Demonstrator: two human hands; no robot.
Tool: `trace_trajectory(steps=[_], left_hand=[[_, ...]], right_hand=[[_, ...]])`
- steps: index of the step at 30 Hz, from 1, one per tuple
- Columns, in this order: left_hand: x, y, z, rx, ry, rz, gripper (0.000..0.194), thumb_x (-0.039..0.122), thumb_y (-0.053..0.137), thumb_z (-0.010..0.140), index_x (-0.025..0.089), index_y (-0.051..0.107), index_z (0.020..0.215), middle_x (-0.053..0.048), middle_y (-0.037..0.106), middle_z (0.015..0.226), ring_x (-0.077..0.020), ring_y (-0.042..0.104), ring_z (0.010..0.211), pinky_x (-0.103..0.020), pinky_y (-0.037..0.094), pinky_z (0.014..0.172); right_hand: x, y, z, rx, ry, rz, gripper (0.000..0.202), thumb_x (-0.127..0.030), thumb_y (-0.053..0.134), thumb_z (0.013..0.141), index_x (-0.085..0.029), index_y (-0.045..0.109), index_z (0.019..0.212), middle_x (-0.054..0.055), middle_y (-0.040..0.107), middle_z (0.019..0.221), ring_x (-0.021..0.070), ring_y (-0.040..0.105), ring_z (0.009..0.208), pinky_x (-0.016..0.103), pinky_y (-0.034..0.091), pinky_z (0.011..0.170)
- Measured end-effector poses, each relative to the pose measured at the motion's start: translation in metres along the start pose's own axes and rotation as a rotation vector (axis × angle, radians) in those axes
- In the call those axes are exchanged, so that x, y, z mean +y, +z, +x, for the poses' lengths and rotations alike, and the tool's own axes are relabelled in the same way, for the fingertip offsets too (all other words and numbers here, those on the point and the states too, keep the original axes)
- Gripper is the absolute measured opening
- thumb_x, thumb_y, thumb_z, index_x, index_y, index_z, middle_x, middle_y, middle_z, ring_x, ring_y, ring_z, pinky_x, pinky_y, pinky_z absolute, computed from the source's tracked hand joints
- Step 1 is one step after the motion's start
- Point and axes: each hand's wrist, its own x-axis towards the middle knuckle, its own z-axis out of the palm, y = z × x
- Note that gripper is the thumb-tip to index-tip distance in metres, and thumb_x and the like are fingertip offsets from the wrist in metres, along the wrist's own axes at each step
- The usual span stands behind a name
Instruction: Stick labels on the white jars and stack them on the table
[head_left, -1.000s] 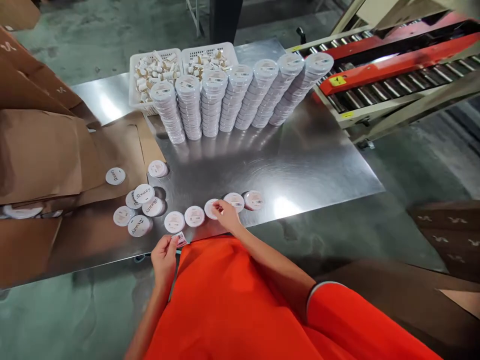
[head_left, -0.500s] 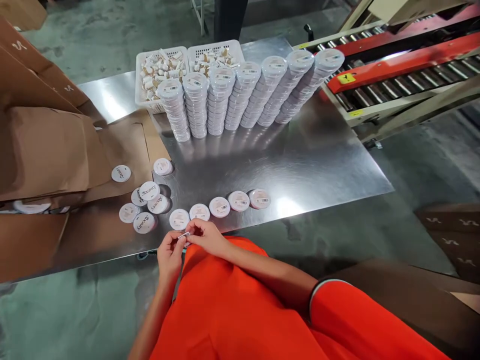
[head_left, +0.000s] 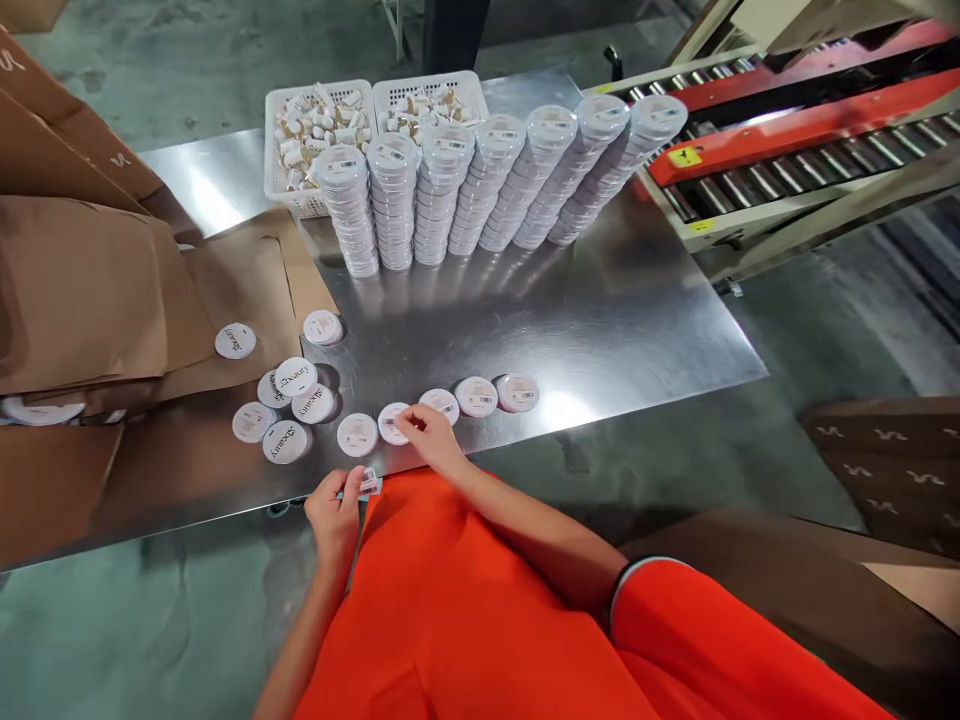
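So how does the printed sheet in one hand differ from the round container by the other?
The printed sheet has straight edges; the round container is circular. The sheet is gripped in the left hand, while the container rests on the table, partly covered by the right hand. Both are pale with darker print.

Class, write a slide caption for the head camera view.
The left hand holds barcode labels while the right hand touches a round container in a row of five on a metal table.
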Motion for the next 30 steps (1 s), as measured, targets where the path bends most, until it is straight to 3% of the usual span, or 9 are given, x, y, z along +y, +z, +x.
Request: trace_trajectory(steps=[3,6,12,23,30], left_hand=[[-0.013,-0.009,-0.001,0.022,-0.131,-0.05,0.039,0.051,0.06,0.076,0.018,0.066,0.057,0.0,0.059,0.051,-0.0133,0.051,0.053,-0.023,0.038,0.052],[-0.023,-0.018,-0.003,0.043,-0.222,-0.071,0.04,0.052,0.061,0.075,0.017,0.068,0.057,-0.001,0.062,0.053,-0.0147,0.052,0.054,-0.024,0.041,0.053],[-0.034,-0.024,-0.002,0.061,-0.271,-0.102,0.041,0.054,0.062,0.074,0.017,0.069,0.059,-0.001,0.063,0.055,-0.0154,0.053,0.055,-0.025,0.043,0.054],[-0.04,-0.02,0.0,0.029,-0.279,-0.16,0.04,0.052,0.063,0.073,0.017,0.067,0.056,-0.001,0.063,0.055,-0.0145,0.053,0.056,-0.024,0.043,0.055],[-0.043,-0.025,0.002,0.017,-0.288,-0.133,0.042,0.055,0.062,0.074,0.018,0.064,0.055,0.001,0.055,0.051,-0.0138,0.047,0.053,-0.025,0.039,0.053]], right_hand=[[0.028,-0.011,0.022,0.069,0.141,-0.324,0.013,-0.022,0.063,0.083,-0.018,0.067,0.071,0.005,0.062,0.085,0.0191,0.056,0.089,0.031,0.043,0.085],[0.047,-0.01,0.029,0.011,0.257,-0.533,0.012,-0.022,0.064,0.085,-0.018,0.072,0.078,0.009,0.064,0.098,0.0222,0.057,0.099,0.033,0.042,0.089],[0.051,0.01,0.022,0.0,0.388,-0.681,0.019,-0.028,0.059,0.09,-0.02,0.075,0.084,0.01,0.063,0.108,0.0261,0.055,0.106,0.037,0.042,0.089],[0.043,0.016,0.023,-0.02,0.448,-0.787,0.023,-0.03,0.055,0.093,-0.022,0.076,0.091,0.01,0.061,0.116,0.0264,0.053,0.112,0.038,0.04,0.093],[0.046,0.021,0.026,-0.06,0.357,-0.948,0.029,-0.04,0.055,0.095,-0.019,0.075,0.094,0.013,0.062,0.118,0.0297,0.055,0.11,0.04,0.038,0.091]])
